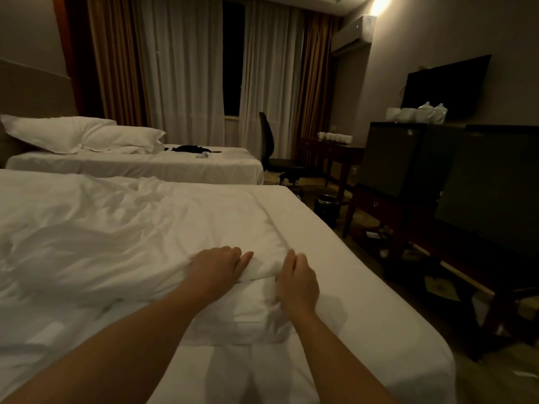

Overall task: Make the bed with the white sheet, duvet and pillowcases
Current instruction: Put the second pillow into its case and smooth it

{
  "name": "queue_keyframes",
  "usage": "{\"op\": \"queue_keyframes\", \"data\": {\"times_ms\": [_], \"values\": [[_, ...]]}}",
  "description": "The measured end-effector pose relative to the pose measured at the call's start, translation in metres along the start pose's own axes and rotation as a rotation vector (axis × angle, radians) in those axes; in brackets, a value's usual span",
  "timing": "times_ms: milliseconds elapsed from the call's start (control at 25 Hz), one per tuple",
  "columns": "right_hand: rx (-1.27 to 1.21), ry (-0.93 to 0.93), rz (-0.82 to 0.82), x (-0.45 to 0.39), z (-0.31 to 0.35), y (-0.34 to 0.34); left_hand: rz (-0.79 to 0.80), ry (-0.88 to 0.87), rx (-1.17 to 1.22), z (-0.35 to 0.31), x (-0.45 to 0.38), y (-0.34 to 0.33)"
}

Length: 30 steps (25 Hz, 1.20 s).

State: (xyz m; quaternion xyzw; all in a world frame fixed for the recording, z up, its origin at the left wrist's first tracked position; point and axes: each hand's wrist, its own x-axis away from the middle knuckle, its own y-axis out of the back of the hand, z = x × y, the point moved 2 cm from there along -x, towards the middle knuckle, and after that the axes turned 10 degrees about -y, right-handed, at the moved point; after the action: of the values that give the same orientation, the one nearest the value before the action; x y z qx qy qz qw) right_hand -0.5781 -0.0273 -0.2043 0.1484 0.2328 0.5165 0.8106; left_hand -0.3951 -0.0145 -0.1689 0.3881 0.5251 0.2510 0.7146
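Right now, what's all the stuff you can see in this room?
duvet: 1, white, rumpled on near bed
sheet: 1, white, near bed
pillows: 2, white, far bed
curtains: white and brown, window
chair: 1, dark, by desk
cups: white, on desk
TV: 1, black, wall
bin: 1, dark, floor
left hand: grips duvet corner
right hand: grips duvet corner

Both bare arms reach forward, side by side, close together; the left hand [217, 265] lies palm down with its knuckles up and its fingers bent, the thumb sticking out to the side; the right hand [297, 282] is turned on its edge, fingers curled down and bunched; its grip looks tight.
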Motion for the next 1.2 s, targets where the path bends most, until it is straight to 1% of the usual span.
{"op": "queue_keyframes", "data": {"times_ms": [80,120,200,240,320,400,520,640,680,720,760,800,840,880,920,960,1040,1120,1200], "values": [[0.063,0.245,-0.126,0.005,0.039,-0.005,-0.032,-0.083,-0.078,0.008,0.009,0.011],[0.118,0.375,-0.124,0.013,0.054,-0.014,-0.048,-0.087,-0.14,0.019,0.016,0.017],[0.272,0.581,-0.001,0.034,0.069,-0.043,-0.01,0.018,-0.219,0.056,0.035,0.031],[0.362,0.655,0.024,0.045,0.069,-0.057,0.019,0.09,-0.238,0.076,0.048,0.038],[0.48,0.744,-0.006,0.056,0.066,-0.074,0.097,0.196,-0.258,0.11,0.072,0.047],[0.517,0.757,-0.034,0.054,0.061,-0.08,0.175,0.252,-0.217,0.13,0.09,0.052],[0.537,0.751,-0.021,0.054,0.048,-0.081,0.292,0.354,-0.103,0.133,0.104,0.049],[0.538,0.71,0.003,0.055,0.054,-0.082,0.389,0.395,-0.044,0.139,0.091,0.057],[0.533,0.693,0.017,0.055,0.063,-0.082,0.389,0.368,-0.096,0.142,0.08,0.067],[0.534,0.676,0.058,0.054,0.075,-0.083,0.38,0.299,-0.197,0.145,0.068,0.076],[0.541,0.653,0.144,0.053,0.089,-0.085,0.367,0.209,-0.299,0.148,0.059,0.082],[0.547,0.632,0.247,0.051,0.1,-0.09,0.365,0.141,-0.348,0.151,0.056,0.085],[0.556,0.622,0.333,0.049,0.108,-0.096,0.396,0.131,-0.335,0.159,0.06,0.083],[0.581,0.616,0.401,0.049,0.112,-0.104,0.444,0.193,-0.272,0.17,0.073,0.077],[0.618,0.614,0.449,0.051,0.112,-0.111,0.491,0.297,-0.171,0.181,0.091,0.069],[0.66,0.613,0.473,0.054,0.108,-0.117,0.508,0.389,-0.051,0.191,0.113,0.06],[0.716,0.609,0.461,0.064,0.095,-0.124,0.494,0.509,0.121,0.197,0.148,0.049],[0.743,0.609,0.44,0.073,0.088,-0.125,0.472,0.573,0.197,0.195,0.158,0.044],[0.772,0.606,0.444,0.074,0.09,-0.126,0.51,0.581,0.21,0.199,0.152,0.043]]}}
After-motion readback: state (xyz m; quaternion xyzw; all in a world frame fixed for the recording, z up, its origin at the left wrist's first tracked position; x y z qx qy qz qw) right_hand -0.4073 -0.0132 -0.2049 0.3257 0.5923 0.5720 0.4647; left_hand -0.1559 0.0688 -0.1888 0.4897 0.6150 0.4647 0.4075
